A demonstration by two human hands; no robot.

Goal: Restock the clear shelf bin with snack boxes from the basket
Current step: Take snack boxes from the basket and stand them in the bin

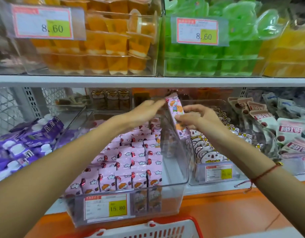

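A clear shelf bin (174, 191) on the lower shelf holds several rows of pink snack boxes (131, 162); its right side has free room. My right hand (198, 117) pinches one pink snack box (176, 115), held upright and tilted over the bin's back right corner. My left hand (144, 110) reaches flat over the stocked boxes, its straight fingertips near the top edge of the held box. The red-and-white basket (153, 229) shows only its rim at the bottom edge; its contents are hidden.
Purple pouches (28, 143) lie in the bin to the left. A bin of bear-print packets (208, 152) stands to the right, white-and-red packs (289, 131) beyond it. The upper shelf carries orange (105, 45) and green jelly cups (225, 54). An orange ledge (234, 212) runs below.
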